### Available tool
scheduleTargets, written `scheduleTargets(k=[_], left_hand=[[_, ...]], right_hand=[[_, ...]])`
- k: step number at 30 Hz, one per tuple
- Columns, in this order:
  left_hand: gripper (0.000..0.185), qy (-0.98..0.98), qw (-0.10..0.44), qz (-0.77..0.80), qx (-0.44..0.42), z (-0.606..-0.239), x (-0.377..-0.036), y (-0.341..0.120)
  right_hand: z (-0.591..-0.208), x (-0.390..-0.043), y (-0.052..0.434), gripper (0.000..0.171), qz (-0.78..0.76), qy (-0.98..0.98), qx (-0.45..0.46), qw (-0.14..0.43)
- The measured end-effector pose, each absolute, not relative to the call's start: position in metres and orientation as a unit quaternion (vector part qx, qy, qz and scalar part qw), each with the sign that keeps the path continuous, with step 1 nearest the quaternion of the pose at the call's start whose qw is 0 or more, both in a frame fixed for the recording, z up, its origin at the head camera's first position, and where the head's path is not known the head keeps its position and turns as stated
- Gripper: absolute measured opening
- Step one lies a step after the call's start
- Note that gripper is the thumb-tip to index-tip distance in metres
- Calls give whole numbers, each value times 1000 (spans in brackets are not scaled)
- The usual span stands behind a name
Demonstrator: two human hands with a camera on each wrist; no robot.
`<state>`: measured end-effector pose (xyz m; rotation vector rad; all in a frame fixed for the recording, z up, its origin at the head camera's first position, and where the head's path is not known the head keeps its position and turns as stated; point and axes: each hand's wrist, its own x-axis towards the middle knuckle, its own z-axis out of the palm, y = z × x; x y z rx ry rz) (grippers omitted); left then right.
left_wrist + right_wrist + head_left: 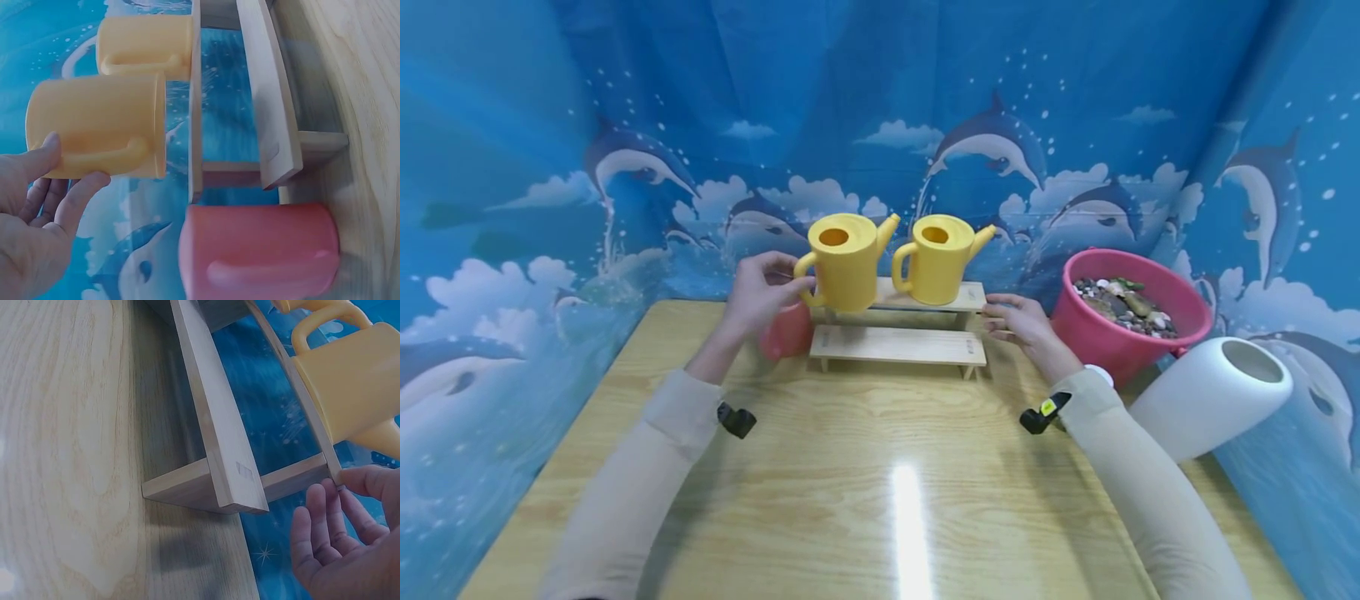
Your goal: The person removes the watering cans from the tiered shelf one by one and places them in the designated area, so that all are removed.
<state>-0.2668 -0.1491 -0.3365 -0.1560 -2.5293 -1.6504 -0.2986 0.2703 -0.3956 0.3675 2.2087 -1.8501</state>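
A two-tier wooden shelf (898, 343) stands at the back of the table. My left hand (758, 293) pinches the handle of a yellow watering can (850, 275), thumb above and fingers below in the left wrist view. This can's base is close over the left part of the upper board. Another yellow watering can (936, 275) stands upright on that board to the right, its spout pointing right. With thumb and fingertips, my right hand (1021, 321) pinches the upper board's right end (334, 465). Beside the shelf's left end is a pink watering can (262, 247), partly hidden behind my left hand in the head view.
To the right stands a pink bucket (1093, 321) with pebbles and shells inside. A white vase-like vessel (1202, 404) leans beside it. Blue dolphin-print cloth (850, 100) hangs behind the wooden table (820, 475) and along its sides.
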Motion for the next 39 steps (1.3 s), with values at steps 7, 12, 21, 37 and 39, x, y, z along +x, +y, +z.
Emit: scheduleTargets(k=[7,12,21,37,39], left_hand=[[41,-846,123,-516,-62,-323,-245,-174],[47,-843,145,-517,-38,-314,-235,-198],[27,-808,208,-551,9,-317,-229,-243],[44,-827,204,-501,156,-371,-241,-287],[45,-826,201,-501,161,-381,-242,-289]], right_hand=[[-397,-299,272,56,-620,767,125,110],[-396,-299,273,56,-624,763,126,112],[-396,-300,274,56,-644,747,118,113],[-395,-297,272,56,-631,758,117,120],[-395,-296,271,56,-626,761,116,120]])
